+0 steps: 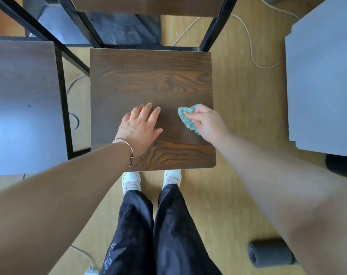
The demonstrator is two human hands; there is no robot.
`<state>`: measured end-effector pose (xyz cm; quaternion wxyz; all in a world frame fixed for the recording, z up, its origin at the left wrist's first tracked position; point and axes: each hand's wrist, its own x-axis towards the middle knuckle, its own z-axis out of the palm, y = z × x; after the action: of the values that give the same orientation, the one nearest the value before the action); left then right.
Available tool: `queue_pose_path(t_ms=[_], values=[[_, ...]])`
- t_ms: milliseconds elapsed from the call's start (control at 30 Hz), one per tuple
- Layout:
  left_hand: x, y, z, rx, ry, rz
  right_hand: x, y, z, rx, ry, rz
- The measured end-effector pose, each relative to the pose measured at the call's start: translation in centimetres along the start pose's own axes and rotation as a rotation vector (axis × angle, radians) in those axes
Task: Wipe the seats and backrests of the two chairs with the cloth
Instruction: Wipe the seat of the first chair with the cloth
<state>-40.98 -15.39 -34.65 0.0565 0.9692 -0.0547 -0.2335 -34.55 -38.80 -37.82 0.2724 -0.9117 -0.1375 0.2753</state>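
Teal cloth (188,120) pinched in right hand (207,124) fingers on seat (149,76); left hand (139,128) flat, fingers straight; grey roll (269,255) on floor (238,96).

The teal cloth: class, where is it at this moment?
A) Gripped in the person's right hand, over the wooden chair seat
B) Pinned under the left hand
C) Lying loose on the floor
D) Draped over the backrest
A: the right hand grips the bunched teal cloth over the chair seat, while the left hand rests flat beside it, apart from the cloth.
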Motion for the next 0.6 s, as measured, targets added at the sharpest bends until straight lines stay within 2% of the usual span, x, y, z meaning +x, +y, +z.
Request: queue_pose_path(t_ms=[67,167,300,500,600], values=[[-1.2,0.5,0.5,-0.011,-0.009,0.002,-2.8,-0.4,1.8,0.033,0.029,-0.028],[-3.1,1.0,1.4,-0.024,-0.026,-0.005,-6.1,-0.7,4.0,0.050,-0.002,-0.023],[-5.2,1.6,2.5,-0.013,-0.057,-0.001,-10.2,-0.9,6.7,-0.001,-0.034,-0.109],[-6.5,1.6,3.2,-0.023,-0.050,-0.019,-12.3,-2.0,7.9,0.068,-0.082,-0.066],[-6.4,1.5,3.4,0.017,-0.064,0.013,-10.0,-1.9,5.3,0.085,0.031,-0.054]])
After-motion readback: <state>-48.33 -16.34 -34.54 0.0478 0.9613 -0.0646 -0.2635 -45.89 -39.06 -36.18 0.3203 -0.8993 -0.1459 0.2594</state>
